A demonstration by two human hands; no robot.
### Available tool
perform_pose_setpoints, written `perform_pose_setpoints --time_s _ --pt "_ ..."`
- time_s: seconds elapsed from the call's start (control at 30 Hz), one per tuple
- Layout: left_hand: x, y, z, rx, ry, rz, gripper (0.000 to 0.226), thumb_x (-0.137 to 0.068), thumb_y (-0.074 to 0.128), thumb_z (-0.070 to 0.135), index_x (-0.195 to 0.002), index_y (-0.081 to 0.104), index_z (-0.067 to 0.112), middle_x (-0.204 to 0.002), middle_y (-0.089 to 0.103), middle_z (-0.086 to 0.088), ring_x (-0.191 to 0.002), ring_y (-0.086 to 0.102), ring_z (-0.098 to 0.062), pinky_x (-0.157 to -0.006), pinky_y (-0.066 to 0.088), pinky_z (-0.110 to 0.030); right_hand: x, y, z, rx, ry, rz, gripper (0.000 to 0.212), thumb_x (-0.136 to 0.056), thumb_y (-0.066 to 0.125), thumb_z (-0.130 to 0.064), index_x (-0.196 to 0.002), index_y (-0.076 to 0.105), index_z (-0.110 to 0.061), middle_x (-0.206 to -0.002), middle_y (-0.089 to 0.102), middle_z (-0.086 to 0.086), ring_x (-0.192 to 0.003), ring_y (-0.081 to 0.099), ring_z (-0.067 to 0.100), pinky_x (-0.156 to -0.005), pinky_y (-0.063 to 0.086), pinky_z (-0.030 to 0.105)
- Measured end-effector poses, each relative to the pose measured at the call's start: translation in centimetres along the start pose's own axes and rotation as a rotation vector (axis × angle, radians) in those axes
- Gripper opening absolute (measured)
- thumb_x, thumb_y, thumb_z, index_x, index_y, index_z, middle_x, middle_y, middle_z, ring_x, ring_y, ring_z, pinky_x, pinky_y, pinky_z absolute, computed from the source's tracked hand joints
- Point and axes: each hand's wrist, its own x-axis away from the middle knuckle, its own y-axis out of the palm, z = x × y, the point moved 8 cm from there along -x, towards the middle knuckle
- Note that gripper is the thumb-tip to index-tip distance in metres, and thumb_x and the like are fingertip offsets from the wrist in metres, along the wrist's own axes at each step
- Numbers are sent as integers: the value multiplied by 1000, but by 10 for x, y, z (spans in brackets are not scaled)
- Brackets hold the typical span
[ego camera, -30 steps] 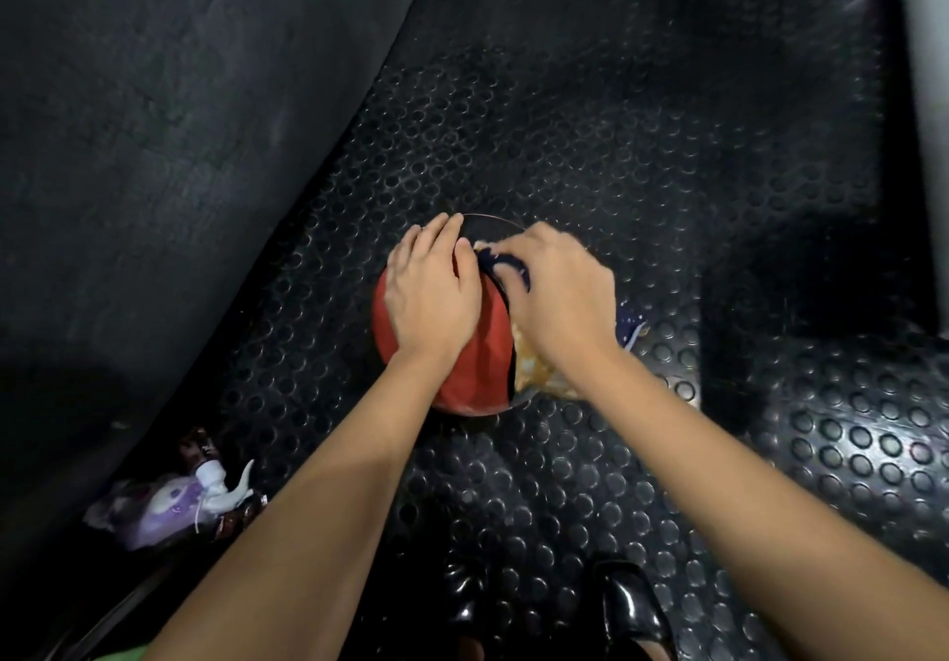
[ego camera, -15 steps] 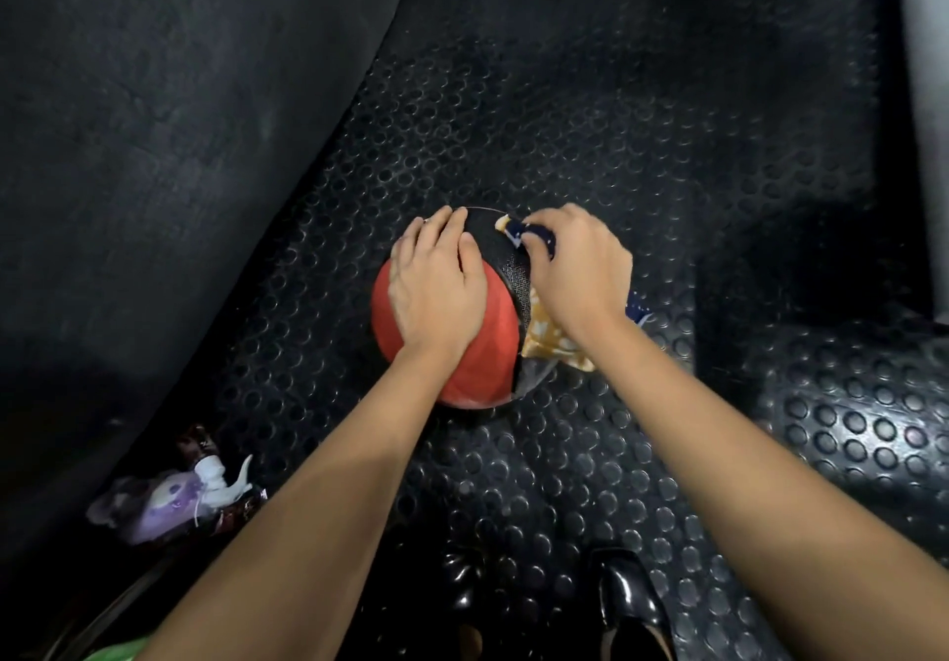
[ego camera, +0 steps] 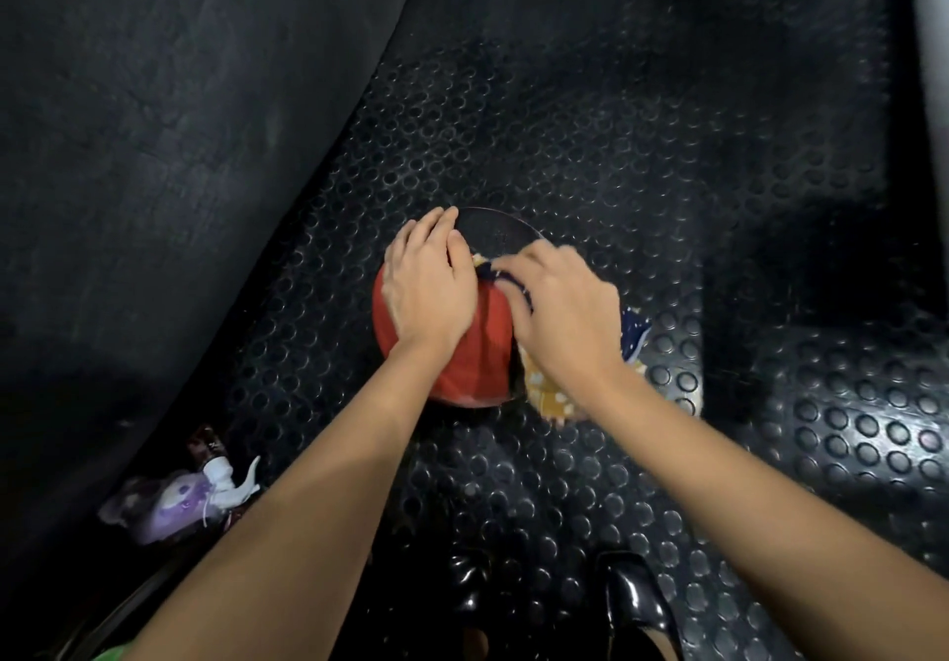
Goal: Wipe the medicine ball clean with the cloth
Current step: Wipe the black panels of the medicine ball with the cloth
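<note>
A red and black medicine ball (ego camera: pixel 475 357) sits on the studded black rubber floor (ego camera: pixel 590 157) in the middle of the head view. My left hand (ego camera: pixel 429 283) rests flat on its top left side, fingers straight and together. My right hand (ego camera: pixel 562 314) grips a patterned cloth (ego camera: pixel 547 388), dark blue and mustard yellow with white dots, and presses it on the ball's right side. Part of the cloth hangs down by my right wrist. The ball's right half is mostly hidden under my right hand.
A smooth dark wall (ego camera: pixel 154 121) runs along the left. A spray bottle with a white trigger and a purple label (ego camera: pixel 195 493) lies at the lower left by the wall. Black glossy shoes (ego camera: pixel 634 604) show at the bottom. A pale post (ego camera: pixel 932 44) stands at the upper right.
My right hand with the cloth has slid back leftwards and down over the ball, towards my left hand. The ball's black top shows more. My left hand stays on the ball.
</note>
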Motion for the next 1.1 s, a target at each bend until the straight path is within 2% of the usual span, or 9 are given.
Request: perform_pose_setpoints --time_s 0.13,0.3,0.43,0.5,0.6,0.73,0.87,1.0,1.1 --pt "6 0 2 -5 -16 24 41 -101 33 24 -139 49 19 -145 46 4 -138 32 -19 -114 22 -37 -23 3 30 -12 222 -34 25 -95 50 -31 -115 64 -25 -109 59 -4 -102 53 19 -65 38 30" --pt "3 -1 -1 -5 -5 20 41 -101 33 23 -138 50 19 -144 47 3 -137 33 -20 -114 25 -39 -1 -1 -4 8 -7 16 15 -87 63 -26 -99 71 -22 -91 62 -3 -86 60 20 -51 37 24" --pt "5 0 1 -8 -31 27 41 -101 33 24 -139 49 20 -145 45 5 -138 31 -18 -115 22 -37 -23 3 23 -15 203 -21 23 -94 51 -30 -112 65 -24 -106 60 -3 -100 54 20 -63 38 30" --pt "3 1 1 -16 -52 28 41 -101 32 24 -139 48 20 -145 45 5 -138 31 -18 -115 21 -37 -9 1 6 -20 127 2 19 -90 58 -27 -105 69 -22 -98 61 -2 -91 57 20 -57 40 29" --pt "-2 0 -2 0 -59 9 42 -101 32 25 -139 48 21 -146 45 5 -139 31 -18 -115 22 -37 6 1 -7 1 -30 35 13 -84 67 -25 -95 72 -22 -86 62 -3 -79 59 20 -47 36 22" --pt "-1 1 -3 11 -98 14 42 -101 30 26 -140 46 23 -147 43 6 -140 29 -16 -116 20 -37 -10 -2 20 -95 219 54 18 -90 58 -26 -103 70 -21 -95 62 -2 -90 58 22 -57 41 28" --pt "-2 -1 -8 22 -106 16 42 -101 30 26 -139 47 23 -147 43 6 -139 30 -15 -115 21 -36 10 1 -8 -13 -10 70 16 -87 58 -28 -96 71 -22 -87 62 -4 -80 58 18 -48 38 23" --pt "0 -1 -6 27 -105 37 42 -101 31 27 -139 47 24 -147 43 7 -139 29 -15 -115 22 -37 -3 -1 28 -87 236 56 20 -92 55 -28 -106 68 -23 -98 62 -4 -91 57 20 -57 37 26" --pt "-1 -1 -7 23 -92 63 42 -100 32 25 -138 49 23 -145 45 6 -137 33 -16 -114 23 -37 16 1 3 -51 83 56 17 -89 56 -28 -99 70 -24 -90 62 -5 -82 57 17 -51 35 22"
